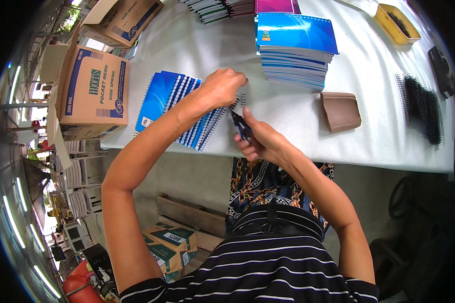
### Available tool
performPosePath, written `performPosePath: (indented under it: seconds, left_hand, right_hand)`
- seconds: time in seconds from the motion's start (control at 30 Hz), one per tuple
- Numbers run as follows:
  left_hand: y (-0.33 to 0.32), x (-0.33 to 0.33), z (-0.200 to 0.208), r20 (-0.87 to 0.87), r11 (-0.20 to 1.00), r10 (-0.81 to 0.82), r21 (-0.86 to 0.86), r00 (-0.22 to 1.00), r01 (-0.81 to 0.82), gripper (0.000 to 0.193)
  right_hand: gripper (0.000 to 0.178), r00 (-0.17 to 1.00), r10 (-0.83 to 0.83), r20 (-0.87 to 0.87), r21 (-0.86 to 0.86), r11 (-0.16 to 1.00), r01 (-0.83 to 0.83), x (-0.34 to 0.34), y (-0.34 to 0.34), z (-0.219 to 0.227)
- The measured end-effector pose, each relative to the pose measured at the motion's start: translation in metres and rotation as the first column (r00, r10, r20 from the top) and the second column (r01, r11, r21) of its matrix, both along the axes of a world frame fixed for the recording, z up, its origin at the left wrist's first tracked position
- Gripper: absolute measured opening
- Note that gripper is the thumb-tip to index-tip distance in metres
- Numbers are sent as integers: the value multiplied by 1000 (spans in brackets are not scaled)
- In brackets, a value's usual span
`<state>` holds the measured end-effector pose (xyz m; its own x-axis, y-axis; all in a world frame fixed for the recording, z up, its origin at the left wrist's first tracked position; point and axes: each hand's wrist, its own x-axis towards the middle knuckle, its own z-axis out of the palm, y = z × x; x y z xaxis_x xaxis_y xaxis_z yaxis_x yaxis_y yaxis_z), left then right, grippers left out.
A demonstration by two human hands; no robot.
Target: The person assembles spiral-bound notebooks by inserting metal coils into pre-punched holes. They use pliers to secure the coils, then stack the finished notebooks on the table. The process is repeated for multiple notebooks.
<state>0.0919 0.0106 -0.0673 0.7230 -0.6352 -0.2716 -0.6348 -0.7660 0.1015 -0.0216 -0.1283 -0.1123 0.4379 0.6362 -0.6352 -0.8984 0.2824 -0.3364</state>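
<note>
My left hand is closed above the table, its fingers pinched at the upper end of a short black wire coil. My right hand grips a pair of pliers with dark blue and black handles. The jaws of the pliers point up at the coil, just below my left hand. Beneath my left forearm lies an overlapping row of blue spiral-bound notebooks, partly hidden by the arm. Beyond my hands, to the right, stands a tall stack of blue-covered notebooks.
A brown folded pad and a heap of black wire coils lie to the right. A yellow tray holds small dark pieces. Open cardboard boxes stand at the left. More notebooks are at the far edge.
</note>
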Motion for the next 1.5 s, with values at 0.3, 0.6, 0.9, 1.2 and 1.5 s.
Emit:
performPosePath:
  seconds: [0.3,0.6,0.9,1.2,1.5]
  left_hand:
    - [-30,-40,-8,46,996,82,-31,996,-81,45]
    - [-44,-86,-13,-115,760,320,-562,941,-327,63]
    - [12,-181,8,186,571,437,-813,880,-112,49]
    - [47,-268,-54,103,490,657,-811,747,-320,41]
    - [59,-233,-94,-240,-8,868,-883,435,-470,93]
  right_hand:
    - [61,410,813,414,-573,-117,811,-23,-86,-11]
    - [90,-12,833,553,-417,289,862,-23,-81,-18]
    - [47,-180,820,543,-408,445,797,6,-19,-41]
    - [23,-250,797,550,-297,466,833,33,-7,-29]
    - [22,-194,950,244,-580,304,756,9,-30,-25]
